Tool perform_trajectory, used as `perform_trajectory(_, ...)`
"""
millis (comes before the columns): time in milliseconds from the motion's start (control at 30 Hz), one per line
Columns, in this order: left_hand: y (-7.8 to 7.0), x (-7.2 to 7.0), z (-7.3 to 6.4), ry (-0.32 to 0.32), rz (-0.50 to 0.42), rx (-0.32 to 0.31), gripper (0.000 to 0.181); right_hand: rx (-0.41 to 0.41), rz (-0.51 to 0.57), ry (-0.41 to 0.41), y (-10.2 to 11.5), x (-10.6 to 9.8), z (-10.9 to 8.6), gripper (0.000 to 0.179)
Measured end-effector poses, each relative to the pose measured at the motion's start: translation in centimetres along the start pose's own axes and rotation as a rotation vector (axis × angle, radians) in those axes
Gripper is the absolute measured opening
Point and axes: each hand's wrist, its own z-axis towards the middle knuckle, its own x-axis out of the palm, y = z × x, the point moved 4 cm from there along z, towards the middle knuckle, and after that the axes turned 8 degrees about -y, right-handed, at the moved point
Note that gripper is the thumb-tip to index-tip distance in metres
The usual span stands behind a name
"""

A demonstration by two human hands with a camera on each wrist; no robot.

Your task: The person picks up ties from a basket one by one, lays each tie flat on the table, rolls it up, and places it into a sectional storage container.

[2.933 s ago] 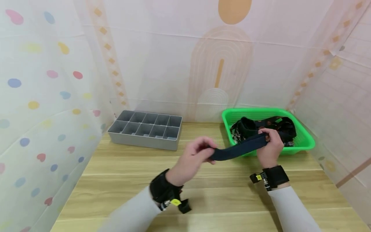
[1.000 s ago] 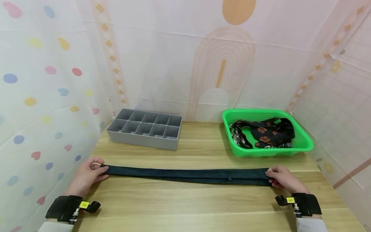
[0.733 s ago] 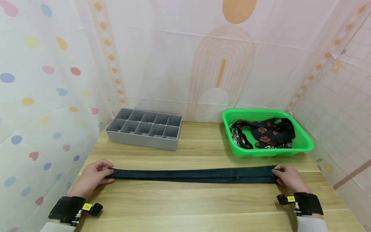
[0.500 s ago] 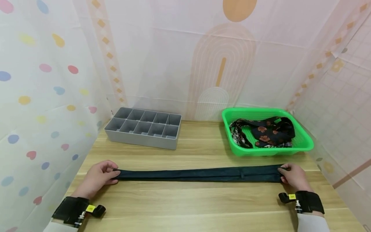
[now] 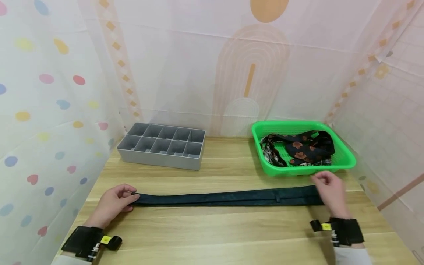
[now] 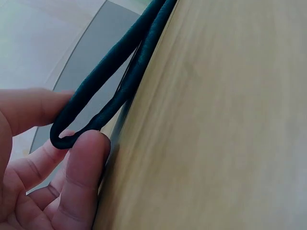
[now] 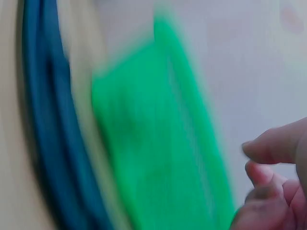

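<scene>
A dark blue-green necktie (image 5: 228, 198), doubled over lengthwise, stretches across the table in the head view. My left hand (image 5: 114, 202) holds its folded end at the left; up close in the left wrist view, the necktie's loop (image 6: 100, 86) lies between thumb and fingers. My right hand (image 5: 332, 193) is raised over the wide end, which it partly hides. Nothing shows between its loosely bent fingers (image 7: 273, 143) in the right wrist view, where the necktie lies apart from them.
At the back right stands a green basket (image 5: 344, 156) with flower-patterned neckties (image 5: 306, 149) inside. A grey divided box (image 5: 160, 159) with several compartments stands at the back left. Patterned curtains border the wooden table (image 5: 212, 235).
Both hands first drew the necktie out from near the basket and laid it across the table, then shifted it slightly right. Since half a second ago, my right hand has let go and lifted.
</scene>
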Motion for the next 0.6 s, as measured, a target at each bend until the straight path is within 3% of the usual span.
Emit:
perform_trajectory(67, 0.1, -0.1, -0.3, 0.005, 0.007, -0.002, 0.045, -0.113, 0.105, 0.078, 4.1, 2.1, -1.3, 0.02)
perform_trajectory(133, 0.0, -0.1, -0.4, 0.016, 0.006, 0.002, 0.047, -0.183, 0.188, 0.212, 8.2, 4.5, -2.6, 0.02)
perform_trajectory(267, -0.6, 0.0, -0.5, 0.019, -0.004, 0.01, 0.046, -0.241, 0.265, 0.419, 15.4, 9.6, -3.9, 0.033)
perform_trajectory(433, -0.7, -0.2, -0.9, 0.014, 0.006, 0.019, 0.042, -0.196, 0.403, 0.623, 22.3, 17.0, -5.4, 0.032)
perform_trajectory(600, -0.6, 0.0, -1.0, 0.0, 0.035, 0.045, 0.041, -0.055, 0.553, 0.826, 26.9, 24.8, -9.0, 0.023)
